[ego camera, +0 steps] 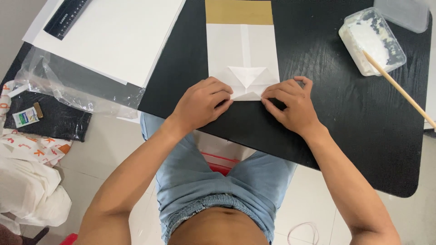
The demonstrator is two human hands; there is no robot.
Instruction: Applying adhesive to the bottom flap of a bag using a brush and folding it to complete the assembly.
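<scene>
Sheet: my white folded paper (243,54) lay on the black worktop (318,90), long axis running away from me.
Left grip (202,104): fingers pressed flat on its near-left corner.
Right grip (293,106): pinching its near-right corner, equally near.

Bare black tabletop (327,113) lies open at centre right and lower right of the frame. A plastic tub (372,41) with a slanting wooden stick (399,88) blocks the upper right. White sheets (118,36) and a black ruler (67,17) fill the upper left.
</scene>
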